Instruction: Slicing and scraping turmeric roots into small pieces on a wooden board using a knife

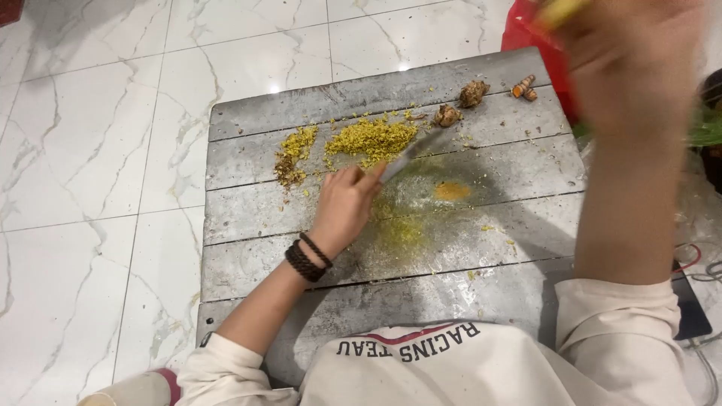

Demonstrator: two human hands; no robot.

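My left hand (342, 203) grips the knife (410, 154) beside the chopped turmeric pile (370, 139); my blurred right hand (628, 60) pinches something yellow. Next, I judge, more chopping.

My right hand (628, 56) is raised close to the camera, blurred, its top cut off by the picture's edge. The yellow thing (560, 10) in its fingers is a smear I cannot identify. My left hand (342, 207) hides the handle of the knife (414, 153). The red object (535, 39) far right is mostly covered.
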